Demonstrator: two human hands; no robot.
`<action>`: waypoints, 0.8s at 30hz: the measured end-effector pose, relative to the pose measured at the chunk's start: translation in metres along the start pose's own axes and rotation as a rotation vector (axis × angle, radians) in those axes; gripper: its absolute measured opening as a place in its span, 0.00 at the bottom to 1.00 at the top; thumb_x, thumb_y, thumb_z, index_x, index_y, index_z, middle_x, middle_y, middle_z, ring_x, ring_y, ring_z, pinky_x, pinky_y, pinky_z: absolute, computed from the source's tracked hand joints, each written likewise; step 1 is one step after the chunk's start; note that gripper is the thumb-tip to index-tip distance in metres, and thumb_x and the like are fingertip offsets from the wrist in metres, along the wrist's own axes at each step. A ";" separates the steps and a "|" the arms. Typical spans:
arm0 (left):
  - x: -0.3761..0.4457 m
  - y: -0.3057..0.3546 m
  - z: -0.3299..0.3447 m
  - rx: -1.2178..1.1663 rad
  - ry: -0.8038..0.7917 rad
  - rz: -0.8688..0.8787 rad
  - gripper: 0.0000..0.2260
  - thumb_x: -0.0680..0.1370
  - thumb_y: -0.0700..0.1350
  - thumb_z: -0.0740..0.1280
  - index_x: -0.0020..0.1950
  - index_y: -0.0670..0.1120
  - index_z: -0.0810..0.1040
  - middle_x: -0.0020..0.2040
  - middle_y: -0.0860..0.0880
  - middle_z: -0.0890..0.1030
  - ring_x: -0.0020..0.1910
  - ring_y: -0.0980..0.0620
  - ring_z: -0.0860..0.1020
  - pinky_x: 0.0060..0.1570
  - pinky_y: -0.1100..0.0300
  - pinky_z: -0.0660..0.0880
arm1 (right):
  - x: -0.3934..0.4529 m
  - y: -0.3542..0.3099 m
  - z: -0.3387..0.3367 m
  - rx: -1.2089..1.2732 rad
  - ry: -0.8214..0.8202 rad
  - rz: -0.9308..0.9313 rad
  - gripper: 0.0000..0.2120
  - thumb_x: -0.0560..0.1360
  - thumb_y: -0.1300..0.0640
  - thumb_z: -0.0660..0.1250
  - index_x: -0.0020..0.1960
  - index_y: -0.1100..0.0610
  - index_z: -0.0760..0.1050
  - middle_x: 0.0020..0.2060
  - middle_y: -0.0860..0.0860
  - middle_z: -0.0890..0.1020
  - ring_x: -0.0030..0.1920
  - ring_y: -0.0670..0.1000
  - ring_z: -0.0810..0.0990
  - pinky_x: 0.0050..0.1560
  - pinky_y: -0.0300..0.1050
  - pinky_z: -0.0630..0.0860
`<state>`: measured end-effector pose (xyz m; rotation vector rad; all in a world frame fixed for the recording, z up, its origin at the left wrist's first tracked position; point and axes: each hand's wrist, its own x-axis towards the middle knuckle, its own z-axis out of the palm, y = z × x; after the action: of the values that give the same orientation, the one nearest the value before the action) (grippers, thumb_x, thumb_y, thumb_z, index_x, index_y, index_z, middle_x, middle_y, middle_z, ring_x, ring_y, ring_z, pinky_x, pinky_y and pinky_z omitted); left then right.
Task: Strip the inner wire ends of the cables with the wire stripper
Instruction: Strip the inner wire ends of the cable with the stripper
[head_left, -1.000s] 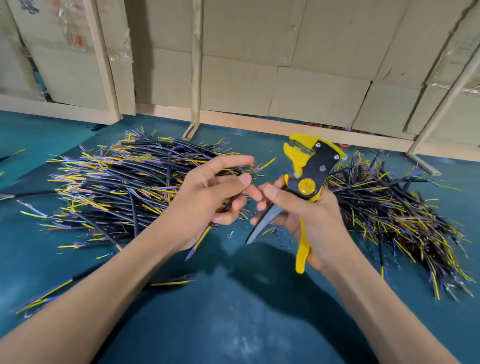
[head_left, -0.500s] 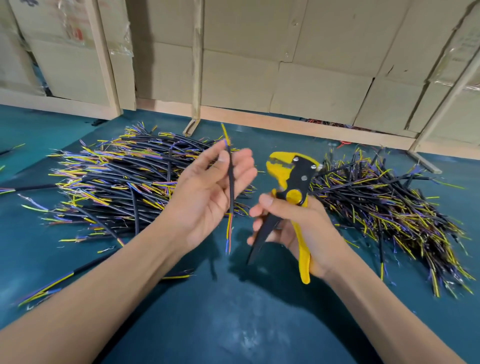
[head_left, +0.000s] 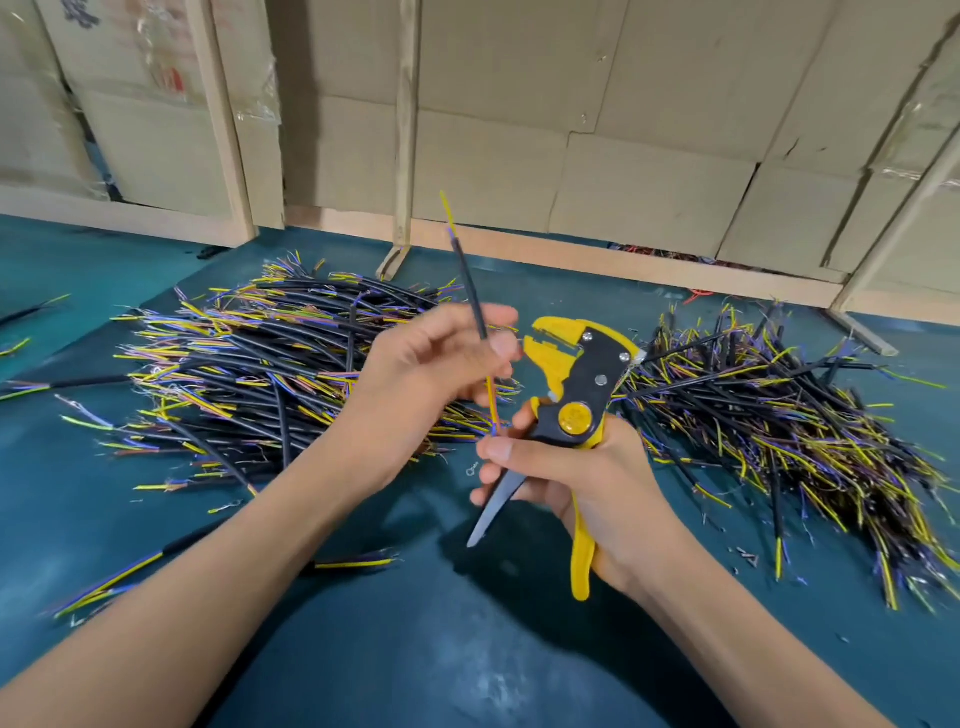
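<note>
- We see the left hand (head_left: 431, 374) pinching one black cable (head_left: 470, 291) nearly upright, just left of the wire stripper (head_left: 571, 410), its yellow inner wires showing at top and bottom.
- The right hand (head_left: 582, 499) grips the wire stripper by its handles (one yellow, one dark), head pointing up.
- The stripper's jaws stand apart, close beside the cable but not on it.
- The cable's lower wire ends seem to touch the right hand's fingertip, though we cannot be sure.
- Left of the stripper lies one cable pile (head_left: 260, 374) on the teal counter (head_left: 441, 649); right of it, another pile (head_left: 779, 431).
- Beyond the stripper stand cardboard panels (head_left: 623, 130).
</note>
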<state>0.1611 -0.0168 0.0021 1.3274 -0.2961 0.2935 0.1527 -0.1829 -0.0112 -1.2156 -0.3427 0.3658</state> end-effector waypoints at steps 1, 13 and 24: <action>-0.001 -0.003 -0.001 0.122 -0.013 0.017 0.14 0.74 0.44 0.74 0.58 0.44 0.82 0.45 0.47 0.83 0.43 0.52 0.79 0.40 0.60 0.76 | 0.001 -0.001 -0.002 0.002 0.023 -0.015 0.10 0.66 0.70 0.77 0.38 0.56 0.81 0.37 0.62 0.79 0.34 0.61 0.81 0.40 0.58 0.83; -0.001 -0.006 -0.001 0.094 -0.009 -0.161 0.16 0.70 0.43 0.73 0.57 0.40 0.82 0.37 0.46 0.82 0.34 0.50 0.81 0.34 0.60 0.79 | 0.010 -0.007 -0.021 0.015 0.302 -0.111 0.11 0.70 0.75 0.74 0.43 0.63 0.75 0.34 0.61 0.79 0.34 0.60 0.80 0.41 0.58 0.83; 0.001 0.008 -0.014 0.094 -0.249 -0.447 0.14 0.67 0.39 0.78 0.52 0.41 0.86 0.36 0.44 0.82 0.31 0.52 0.78 0.33 0.58 0.78 | 0.009 -0.012 -0.023 0.100 0.238 -0.092 0.11 0.64 0.71 0.74 0.41 0.60 0.77 0.33 0.61 0.79 0.34 0.59 0.82 0.39 0.55 0.83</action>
<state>0.1599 -0.0009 0.0071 1.4842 -0.1871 -0.2378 0.1719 -0.2015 -0.0064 -1.1273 -0.1721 0.1545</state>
